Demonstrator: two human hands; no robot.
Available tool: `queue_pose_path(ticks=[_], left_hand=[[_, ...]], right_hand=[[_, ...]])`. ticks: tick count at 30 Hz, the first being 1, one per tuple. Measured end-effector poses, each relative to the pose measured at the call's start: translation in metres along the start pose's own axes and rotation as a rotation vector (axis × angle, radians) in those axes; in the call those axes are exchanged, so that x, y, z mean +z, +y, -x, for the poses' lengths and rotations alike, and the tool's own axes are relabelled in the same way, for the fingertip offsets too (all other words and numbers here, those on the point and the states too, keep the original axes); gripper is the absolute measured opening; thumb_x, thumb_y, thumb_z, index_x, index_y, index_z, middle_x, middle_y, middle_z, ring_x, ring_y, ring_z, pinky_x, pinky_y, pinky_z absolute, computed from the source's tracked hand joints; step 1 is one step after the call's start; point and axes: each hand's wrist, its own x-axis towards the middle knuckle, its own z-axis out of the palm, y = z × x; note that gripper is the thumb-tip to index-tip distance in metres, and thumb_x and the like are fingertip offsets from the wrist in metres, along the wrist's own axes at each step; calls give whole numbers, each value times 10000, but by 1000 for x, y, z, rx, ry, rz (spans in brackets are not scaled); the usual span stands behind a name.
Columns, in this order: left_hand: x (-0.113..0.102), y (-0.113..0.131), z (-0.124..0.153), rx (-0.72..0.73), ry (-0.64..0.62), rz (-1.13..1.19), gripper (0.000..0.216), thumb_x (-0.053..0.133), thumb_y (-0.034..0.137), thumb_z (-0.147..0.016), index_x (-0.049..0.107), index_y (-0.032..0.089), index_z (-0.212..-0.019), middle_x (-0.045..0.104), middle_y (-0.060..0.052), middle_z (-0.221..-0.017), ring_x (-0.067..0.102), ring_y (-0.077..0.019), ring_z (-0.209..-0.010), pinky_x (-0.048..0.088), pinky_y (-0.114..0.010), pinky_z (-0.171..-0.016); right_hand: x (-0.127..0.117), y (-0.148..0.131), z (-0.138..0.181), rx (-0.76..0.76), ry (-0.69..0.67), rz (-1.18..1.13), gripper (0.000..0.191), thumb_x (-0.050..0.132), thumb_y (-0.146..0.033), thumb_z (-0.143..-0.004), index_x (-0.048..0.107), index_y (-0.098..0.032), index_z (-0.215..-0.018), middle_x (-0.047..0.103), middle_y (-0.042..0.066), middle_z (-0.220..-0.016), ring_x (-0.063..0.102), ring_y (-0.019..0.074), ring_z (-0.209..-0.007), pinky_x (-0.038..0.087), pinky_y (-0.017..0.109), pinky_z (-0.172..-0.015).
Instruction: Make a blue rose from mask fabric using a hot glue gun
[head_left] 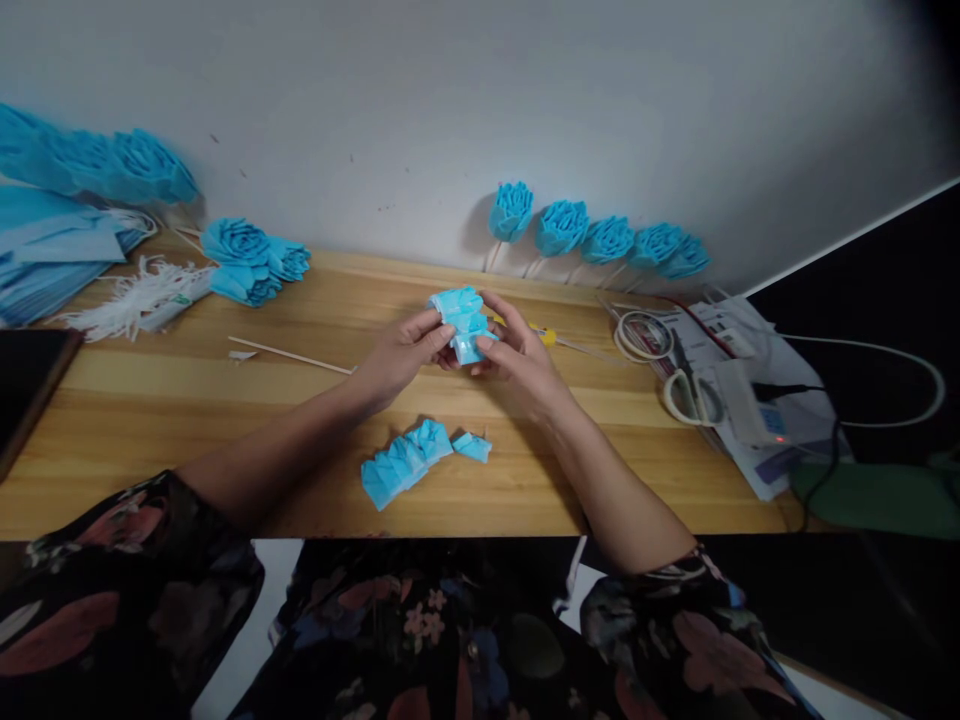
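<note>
A small bundle of folded light blue paper petals [463, 322] is held above the wooden table [150, 420], pinched from both sides. My left hand [401, 355] grips its left side with thumb and fingers closed. My right hand [517, 358] closes on its right side. Below my hands a fanned stack of folded blue petals [405, 462] lies on the table, with a single small folded piece [472, 446] just to its right. A thin wooden stick [292, 355] lies left of my left hand.
Several finished blue paper roses on sticks [592, 238] lean against the wall. More blue roses [251, 258] and blue sheets [52, 250] sit at the left with white strings [135, 300]. Tape roll [643, 335], scissors [690, 395], a glue gun [750, 405] and cables lie at the right.
</note>
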Motion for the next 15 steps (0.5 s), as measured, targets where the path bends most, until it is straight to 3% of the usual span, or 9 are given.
queue_pose_path(ticks=[9,15], left_hand=[[3,2,1,-17,-46,-106,375,751,524,-888,755,183,-1045,706,-23,-777,642,-167,-725,541,-311,-722],[4,6,2,-14,-24,-32,345,743,476,-891,779,181,-1067,752,-61,-910,674,-191,-838,541,-328,-797]], right_hand=[[3,9,0,-54,13,82,779,849,-453,-794,523,-367,-1496,736,37,-1079,695,243,-952,606,411,-820],[3,8,1,-62,54,124,739,811,-361,-831,510,-362,-1505,746,38,-1077,695,240,-934,607,435,-872]])
